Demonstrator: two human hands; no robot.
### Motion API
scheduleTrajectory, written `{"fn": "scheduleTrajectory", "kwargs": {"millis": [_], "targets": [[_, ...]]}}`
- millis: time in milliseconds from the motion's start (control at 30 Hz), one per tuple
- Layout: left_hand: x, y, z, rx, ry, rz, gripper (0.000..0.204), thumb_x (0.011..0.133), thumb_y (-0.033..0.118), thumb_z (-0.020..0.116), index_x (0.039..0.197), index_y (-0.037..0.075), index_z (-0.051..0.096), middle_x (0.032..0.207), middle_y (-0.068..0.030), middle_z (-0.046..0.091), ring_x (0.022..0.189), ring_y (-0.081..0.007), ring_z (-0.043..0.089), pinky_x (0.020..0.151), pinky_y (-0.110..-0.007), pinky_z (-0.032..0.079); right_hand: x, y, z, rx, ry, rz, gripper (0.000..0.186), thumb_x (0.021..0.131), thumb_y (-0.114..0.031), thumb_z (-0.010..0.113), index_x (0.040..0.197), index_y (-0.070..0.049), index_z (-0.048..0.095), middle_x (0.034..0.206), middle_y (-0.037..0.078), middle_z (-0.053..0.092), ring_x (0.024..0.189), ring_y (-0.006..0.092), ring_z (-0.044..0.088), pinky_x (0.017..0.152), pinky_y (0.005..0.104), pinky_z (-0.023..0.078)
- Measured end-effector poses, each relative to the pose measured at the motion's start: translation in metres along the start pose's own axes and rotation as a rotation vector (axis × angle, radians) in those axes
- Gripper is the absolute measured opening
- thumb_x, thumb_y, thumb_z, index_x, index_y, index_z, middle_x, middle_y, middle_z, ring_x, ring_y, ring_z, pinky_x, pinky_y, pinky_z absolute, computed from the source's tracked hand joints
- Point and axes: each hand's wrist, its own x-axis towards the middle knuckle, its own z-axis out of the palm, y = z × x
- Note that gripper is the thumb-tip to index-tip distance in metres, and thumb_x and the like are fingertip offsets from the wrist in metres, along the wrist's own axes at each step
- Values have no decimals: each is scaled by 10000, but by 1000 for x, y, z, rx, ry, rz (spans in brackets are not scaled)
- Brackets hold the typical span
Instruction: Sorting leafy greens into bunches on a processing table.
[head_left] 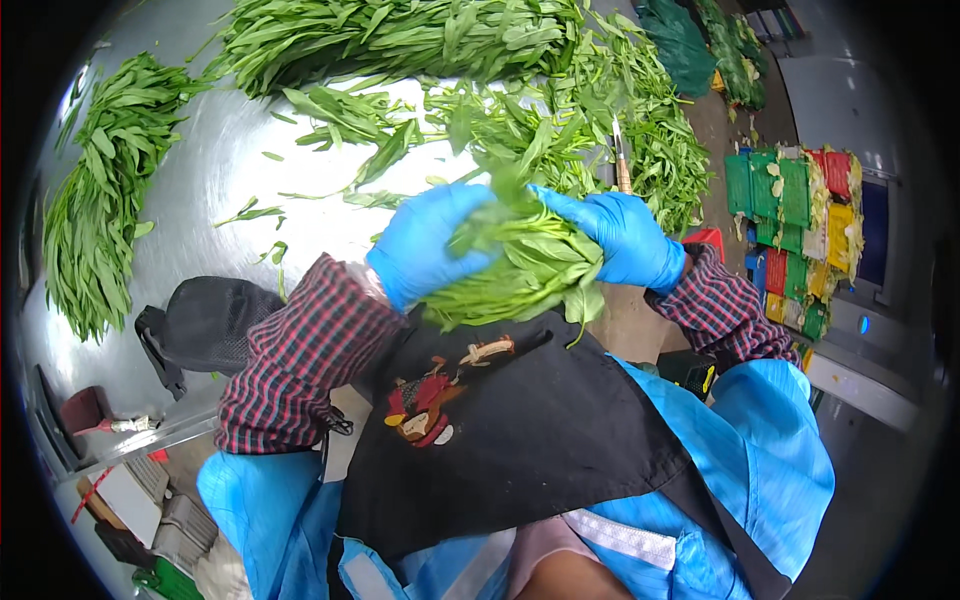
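Observation:
A bunch of long-leaved greens (530,265), which look like water spinach, is held above the table's near edge, close to my black apron. My left hand (425,245), in a blue glove, is closed around the left side of the bunch. On its right side, my blue-gloved right hand (625,240) grips the greens, thumb and fingers pointing inward; part of its grip is hidden behind leaves. The upper leaves between the hands are smeared by motion. Just beyond my right hand, a knife with a wooden handle (623,175) lies among loose greens (665,150).
A large heap of greens (400,40) covers the far side of the metal table (225,165); another pile (105,200) lies at left. Near my left forearm sits a black mesh bag (215,325). Colourful stacked crates (790,200) stand on the floor at right.

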Motion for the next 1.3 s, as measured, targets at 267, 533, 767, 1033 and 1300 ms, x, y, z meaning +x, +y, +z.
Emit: {"fn": "scheduleTrajectory", "kwargs": {"millis": [267, 533, 767, 1033, 1300], "targets": [[4, 2, -61, -1, 58, -235, 445, 764, 160, 704, 1170, 35, 575, 1065, -111, 649, 1010, -185, 603, 925, -321, 456, -9, 8, 2, 135, 7, -16, 860, 662, -353, 780, 1417, -168, 412, 735, 89, 584, 670, 285, 592, 632, 399, 468], [-9, -22, -59, -499, -145, -534, 268, 833, 239, 662, 1007, 46, 594, 839, -19, 569, 809, -112, 544, 732, -264, 444, -31, 17, -3, 706, -10, 219, 723, 678, -132, 792, 1335, -60, 497, 1115, 120, 663, 955, 208, 661, 889, 319, 494], [-22, -14, -22, -553, -240, -644, 465, 852, 139, 610, 1293, 55, 487, 951, -56, 591, 788, -73, 533, 692, -224, 435, -19, 21, 14, 1040, -114, 342, 573, 754, -23, 722, 1282, 17, 504, 1245, 88, 592, 1114, 138, 551, 988, 301, 426], [-29, -19, 0, -586, -162, -573, 451, 829, 162, 686, 1219, 2, 524, 896, -92, 645, 831, -131, 621, 774, -271, 482, -9, 19, 12, 946, -193, 375, 538, 772, 13, 659, 1286, 27, 501, 1252, 75, 587, 1128, 146, 550, 994, 289, 412], [-29, 7, -14, 63, 196, 102, 292, 806, -7, 588, 1089, 62, 615, 812, -37, 606, 719, -175, 600, 637, -332, 489, -9, 9, 17, 1196, -164, 493, 591, 703, -87, 778, 1239, -3, 543, 1192, 42, 599, 1095, 132, 540, 983, 299, 412]]}}
